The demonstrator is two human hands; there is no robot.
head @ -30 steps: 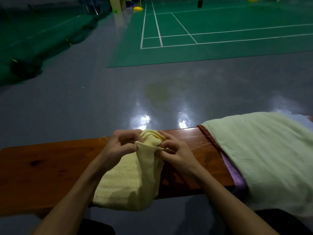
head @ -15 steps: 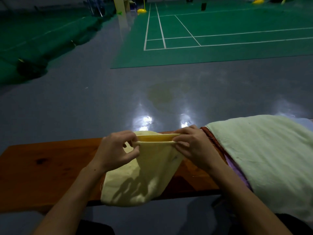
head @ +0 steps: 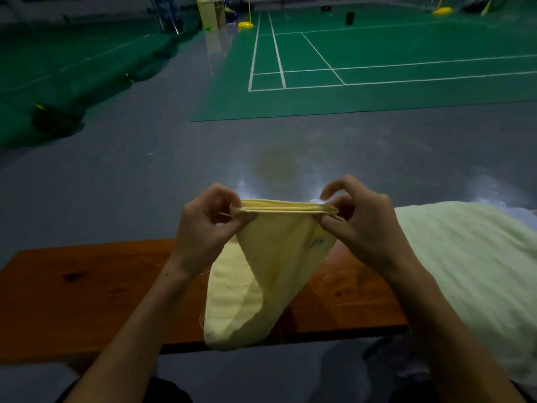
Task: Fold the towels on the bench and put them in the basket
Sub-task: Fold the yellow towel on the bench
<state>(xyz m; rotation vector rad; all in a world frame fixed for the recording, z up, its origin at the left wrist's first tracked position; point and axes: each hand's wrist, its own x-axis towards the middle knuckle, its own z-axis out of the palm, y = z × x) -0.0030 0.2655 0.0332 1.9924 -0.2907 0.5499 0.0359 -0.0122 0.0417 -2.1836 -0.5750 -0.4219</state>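
Note:
A small yellow towel (head: 261, 274) hangs doubled over the wooden bench (head: 87, 295), its top edge stretched level between my hands. My left hand (head: 206, 225) pinches the left end of that edge. My right hand (head: 360, 222) pinches the right end, index finger raised above it. The towel's lower part droops past the bench's near edge. A pale green towel (head: 470, 263) lies spread over the bench's right end. No basket is in view.
A grey glossy floor (head: 145, 175) stretches beyond the bench to a green badminton court (head: 377, 77) with white lines. Dark green matting (head: 58, 82) lies at the far left. A purple cloth edge shows dimly under the green towel.
My hands have moved apart and upward, drawing the yellow towel's top edge taut and lifting it from near the bench top. The view has tilted slightly.

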